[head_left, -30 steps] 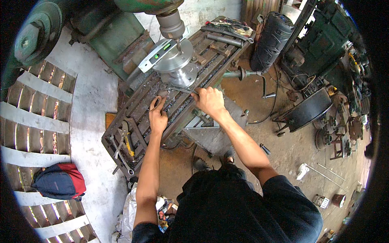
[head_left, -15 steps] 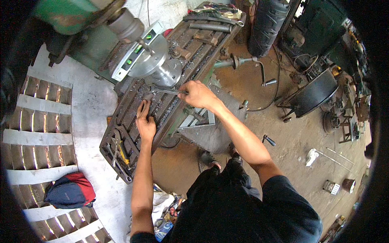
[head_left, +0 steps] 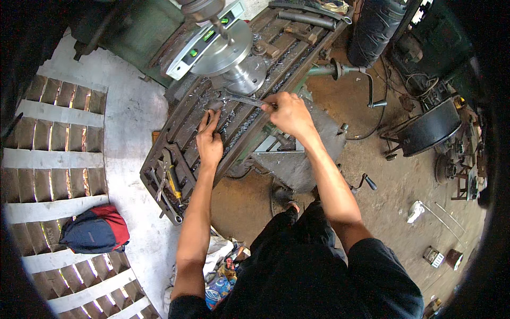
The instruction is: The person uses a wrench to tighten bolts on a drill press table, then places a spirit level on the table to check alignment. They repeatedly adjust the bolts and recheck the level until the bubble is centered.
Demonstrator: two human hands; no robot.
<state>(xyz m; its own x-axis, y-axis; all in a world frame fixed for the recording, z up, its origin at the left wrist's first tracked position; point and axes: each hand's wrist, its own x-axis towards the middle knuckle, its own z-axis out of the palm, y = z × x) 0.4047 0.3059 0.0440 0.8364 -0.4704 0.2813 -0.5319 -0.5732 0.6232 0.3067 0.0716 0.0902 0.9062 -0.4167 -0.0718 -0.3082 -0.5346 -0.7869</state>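
Observation:
My right hand (head_left: 289, 114) is closed around the handle end of a wrench (head_left: 244, 99). The wrench's head lies at the clamping hardware on the slotted machine table (head_left: 183, 114), just on my side of a shiny flanged metal part (head_left: 245, 77). My left hand (head_left: 211, 143) has its fingers stretched out, their tips touching a small dark metal piece (head_left: 213, 105) beside the wrench head. On the flanged part sits a round metal disc (head_left: 234, 50), with a spirit level (head_left: 199, 45) across it below the machine spindle (head_left: 204, 8).
Pliers, wrenches and a yellow-handled tool (head_left: 173, 182) lie at the table's near left end. A metal bar (head_left: 305, 20) and a block (head_left: 300, 35) rest at its far end. Crank handles (head_left: 377, 102) stick out at right. A backpack (head_left: 95, 229) lies at left.
My view has shifted, so the table appears farther up and to the right. The wrench handle has swung slightly toward me with my right hand. My left hand stays by the wrench head.

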